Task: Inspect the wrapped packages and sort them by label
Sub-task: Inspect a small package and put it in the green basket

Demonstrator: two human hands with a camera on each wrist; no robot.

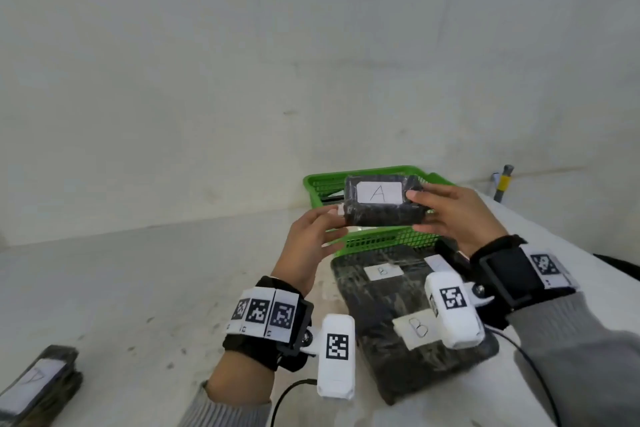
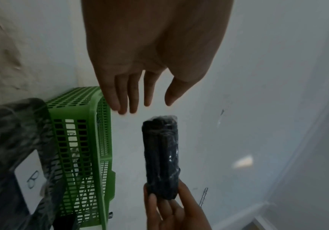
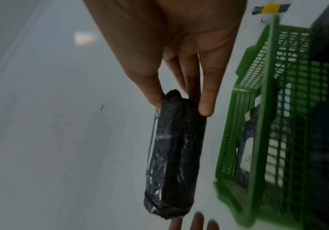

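Note:
A black film-wrapped package (image 1: 381, 215) with a white label marked A (image 1: 379, 191) is held up over the green basket (image 1: 388, 240). My right hand (image 1: 436, 208) pinches its right end between thumb and fingers, as the right wrist view shows: hand (image 3: 181, 99), package (image 3: 177, 155). My left hand (image 1: 325, 225) hovers at the package's left end. In the left wrist view its fingers (image 2: 134, 99) are straight, a small gap short of the package (image 2: 162, 155).
A large black package (image 1: 381, 340) with B labels (image 1: 417, 326) lies in front of the basket. Another A-labelled package (image 1: 38, 385) lies at the lower left. The basket (image 3: 267, 124) holds more wrapped packages. A grey and yellow object (image 1: 504, 184) stands at the back right by the wall.

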